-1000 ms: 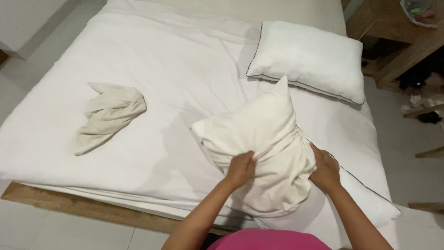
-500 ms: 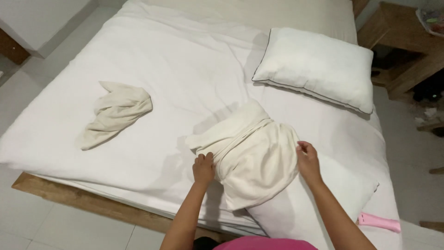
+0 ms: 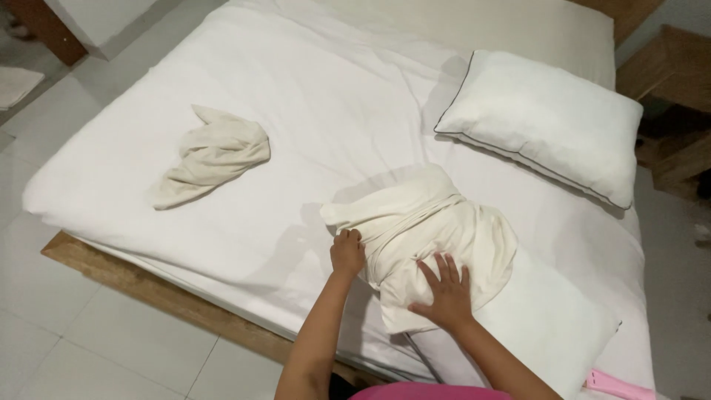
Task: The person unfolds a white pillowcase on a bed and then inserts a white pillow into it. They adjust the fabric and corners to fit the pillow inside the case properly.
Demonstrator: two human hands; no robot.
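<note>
Left hand [image 3: 346,253] grips pillowcase [image 3: 422,237]; right hand [image 3: 443,290] presses flat.

left hand [image 3: 346,253] gripping cream pillowcase [image 3: 426,237] edge | right hand [image 3: 443,290] pressing flat on it | bed [image 3: 333,96] carrying white pillow [image 3: 541,122], crumpled cloth [image 3: 211,154]

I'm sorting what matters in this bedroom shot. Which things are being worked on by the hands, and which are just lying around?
In hand:
- cream pillowcase, bunched over a pillow on the bed
- left hand, grip closed on its edge
- right hand, pressed flat on it

Lying about:
- white pillow
- crumpled cream cloth
- pink object
- bed sheet
</note>
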